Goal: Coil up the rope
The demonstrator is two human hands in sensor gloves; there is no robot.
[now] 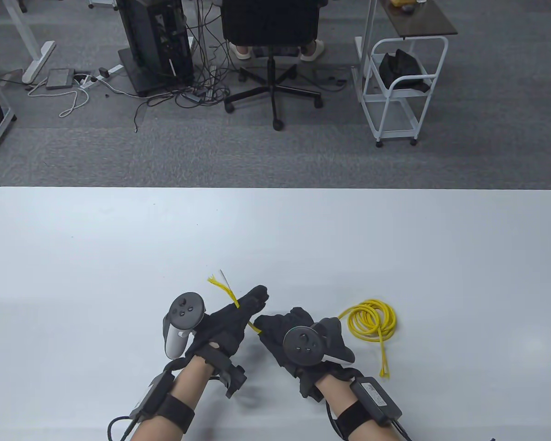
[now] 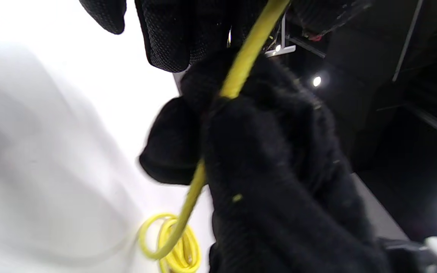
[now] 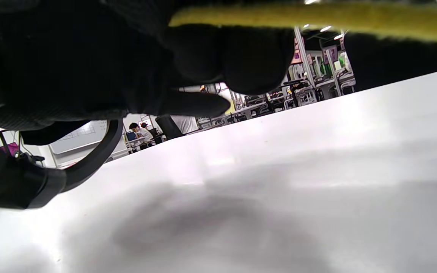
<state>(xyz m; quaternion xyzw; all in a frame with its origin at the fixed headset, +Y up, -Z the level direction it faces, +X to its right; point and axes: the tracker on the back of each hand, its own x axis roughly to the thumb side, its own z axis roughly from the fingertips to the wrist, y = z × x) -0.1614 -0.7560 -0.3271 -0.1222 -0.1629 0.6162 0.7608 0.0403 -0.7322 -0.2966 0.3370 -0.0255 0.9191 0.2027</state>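
Note:
A yellow rope (image 1: 372, 321) lies partly coiled on the white table (image 1: 119, 248), to the right of both hands, with one end trailing toward the front edge. Its other frayed end (image 1: 220, 282) sticks out beyond my left hand (image 1: 252, 301), which grips the rope. My right hand (image 1: 268, 328) grips the same rope just right of the left; a short yellow stretch (image 1: 253, 327) shows between them. In the left wrist view the rope (image 2: 237, 76) runs through the black gloved fingers (image 2: 165, 38) down to the coil (image 2: 176, 250). In the right wrist view the rope (image 3: 317, 17) crosses the top.
The table's far edge (image 1: 275, 188) borders grey carpet. Beyond it stand an office chair (image 1: 271, 50), a computer tower (image 1: 156, 41) with cables, and a white cart (image 1: 399, 87). Bare tabletop lies left, right and behind the hands.

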